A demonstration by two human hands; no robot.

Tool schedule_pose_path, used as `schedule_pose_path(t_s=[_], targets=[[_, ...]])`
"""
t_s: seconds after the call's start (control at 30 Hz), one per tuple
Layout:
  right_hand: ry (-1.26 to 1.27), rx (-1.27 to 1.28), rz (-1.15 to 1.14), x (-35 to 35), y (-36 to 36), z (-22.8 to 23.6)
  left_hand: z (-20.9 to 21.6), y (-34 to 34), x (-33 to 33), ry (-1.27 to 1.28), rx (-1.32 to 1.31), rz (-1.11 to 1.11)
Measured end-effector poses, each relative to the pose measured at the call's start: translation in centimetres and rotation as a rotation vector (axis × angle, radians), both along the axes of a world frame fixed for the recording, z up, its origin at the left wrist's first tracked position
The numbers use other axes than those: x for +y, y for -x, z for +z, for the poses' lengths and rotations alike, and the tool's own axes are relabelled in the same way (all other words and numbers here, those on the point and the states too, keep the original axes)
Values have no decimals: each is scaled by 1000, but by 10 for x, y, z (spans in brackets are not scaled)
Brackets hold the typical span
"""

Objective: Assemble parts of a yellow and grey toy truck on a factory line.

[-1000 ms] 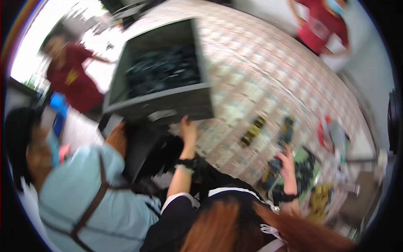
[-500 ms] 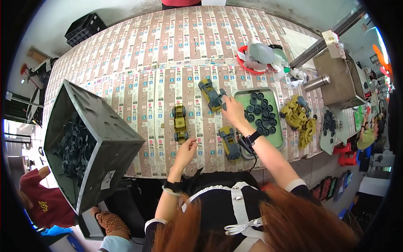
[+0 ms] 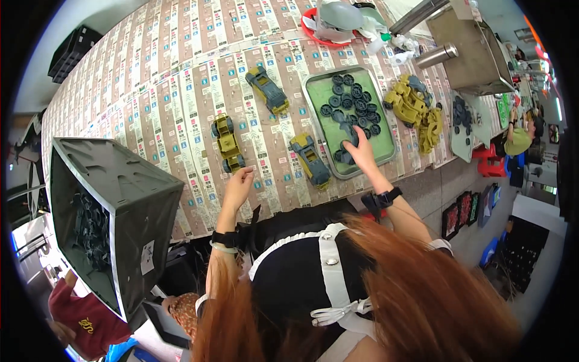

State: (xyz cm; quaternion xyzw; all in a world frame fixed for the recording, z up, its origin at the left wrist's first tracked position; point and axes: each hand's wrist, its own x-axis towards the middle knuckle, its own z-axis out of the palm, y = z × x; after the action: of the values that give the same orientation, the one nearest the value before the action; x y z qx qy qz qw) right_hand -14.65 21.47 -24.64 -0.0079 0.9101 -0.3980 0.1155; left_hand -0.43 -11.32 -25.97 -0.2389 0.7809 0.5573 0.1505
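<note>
from my end, i have the right hand [image 3: 363,155] over the near part of the green tray [image 3: 381,146], thumb and fingers parted among the dark wheels [image 3: 360,105]; i can't tell whether they grip a piece. its forearm [image 3: 407,220] slants in from the near side of the tray. my left hand [image 3: 238,186] is well left of the tray, palm down, fingers loosely bent and unclenched, just beside the yellow toy chassis [image 3: 228,143]. a yellow-and-grey toy vehicle [image 3: 310,161] lies just left of the tray.
</note>
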Motion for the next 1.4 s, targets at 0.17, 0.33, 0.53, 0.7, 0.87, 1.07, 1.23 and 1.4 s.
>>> schedule_pose_path(t_s=[0.17,0.33,0.53,0.7,0.87,1.07,1.23,1.4], targets=[[-1,-44,-58,19,-37,-12,-10,-7,7,89,6,-143],[50,-81,-199,29,-41,-12,1,-7,4,71,-70,-42],[-4,-22,-246,29,-28,0,-2,50,3,669,77,343],[-72,95,-183,21,-27,12,-21,95,0,840,-27,379],[-171,340,-86,-2,-20,72,-33,88,-55,-103,279,522],[-28,477,67,-47,10,144,80,64,-54,-1142,388,371],[149,591,252,-104,23,176,129,64,-38,-1572,597,230],[226,626,281,-134,20,189,141,73,-27,-1629,626,180]])
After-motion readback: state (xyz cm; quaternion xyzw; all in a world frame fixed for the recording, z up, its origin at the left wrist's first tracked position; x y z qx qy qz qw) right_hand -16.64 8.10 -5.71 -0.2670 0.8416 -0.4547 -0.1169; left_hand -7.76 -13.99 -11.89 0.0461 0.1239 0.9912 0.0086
